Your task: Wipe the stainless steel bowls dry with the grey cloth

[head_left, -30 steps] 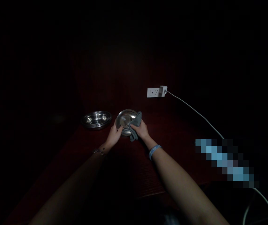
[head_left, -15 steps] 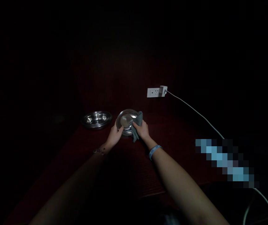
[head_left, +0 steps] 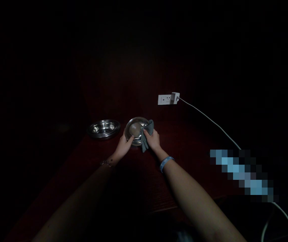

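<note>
Bowl (head_left: 135, 129), one, is held tilted over the worktop (head_left: 159, 193). Left hand (head_left: 123, 145) grips its left rim, thumb inside; right hand (head_left: 154, 140) grips one cloth (head_left: 148, 127) against its right side. One bracelet (head_left: 105, 163) circles the left wrist; one wristband (head_left: 166, 163), the right. Left of the bowl: one stack of bowls (head_left: 104, 129), count unclear. Beyond: one socket plate (head_left: 164, 99), one plug (head_left: 175, 96), one cable (head_left: 219, 126).

Dim indoor spot, looks like a home — exact room unclear. Wall socket (head_left: 164, 99) with white charger (head_left: 175, 97) plugged in, dark-red wood-grain tabletop (head_left: 156, 196) below it. Lower left of the socket — household-type steel bowl (head_left: 135, 129), cloth (head_left: 148, 128), stacked metal dishes (head_left: 104, 135).
</note>
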The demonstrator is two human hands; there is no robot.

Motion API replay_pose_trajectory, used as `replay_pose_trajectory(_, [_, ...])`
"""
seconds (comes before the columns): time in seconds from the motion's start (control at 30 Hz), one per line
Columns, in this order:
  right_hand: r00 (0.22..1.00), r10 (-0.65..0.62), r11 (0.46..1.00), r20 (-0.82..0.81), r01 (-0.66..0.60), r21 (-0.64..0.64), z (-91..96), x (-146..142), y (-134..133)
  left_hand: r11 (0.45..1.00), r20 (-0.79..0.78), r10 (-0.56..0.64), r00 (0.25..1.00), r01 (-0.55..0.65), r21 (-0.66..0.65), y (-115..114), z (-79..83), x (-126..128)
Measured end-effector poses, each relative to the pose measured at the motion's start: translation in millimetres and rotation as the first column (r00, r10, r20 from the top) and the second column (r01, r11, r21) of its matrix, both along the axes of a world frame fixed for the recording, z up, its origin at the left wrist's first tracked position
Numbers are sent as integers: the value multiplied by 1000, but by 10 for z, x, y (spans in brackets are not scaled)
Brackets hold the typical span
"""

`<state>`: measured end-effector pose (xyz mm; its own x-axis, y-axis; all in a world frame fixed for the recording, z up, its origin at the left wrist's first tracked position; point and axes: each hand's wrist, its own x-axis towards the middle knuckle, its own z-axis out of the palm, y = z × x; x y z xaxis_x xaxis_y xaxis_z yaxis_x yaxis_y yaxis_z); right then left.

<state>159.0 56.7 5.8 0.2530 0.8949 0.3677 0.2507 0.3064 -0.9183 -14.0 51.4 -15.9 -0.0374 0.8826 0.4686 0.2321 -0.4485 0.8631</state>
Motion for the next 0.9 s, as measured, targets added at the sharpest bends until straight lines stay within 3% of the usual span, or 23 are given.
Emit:
replay_pose_trajectory(0.3, [984,45,999,-174,-48,-13,-80,-153,75,994,55,-109,993,109,-1,-56,-13,111])
replay_pose_trajectory(0.47, [975,69,997,-209,-77,-30,-108,-166,81,998,20,-60,998,60,-30,-57,19,83])
replay_pose_trajectory(0.73, [989,74,996,-128,-79,-34,-47,-131,27,996,66,34,997,-28,-84,26,25,25])
replay_pose_trajectory(0.9, [997,76,997,-22,-76,15,-21,-54,-20,995,52,12,999,-7,-103,35,91,-79])
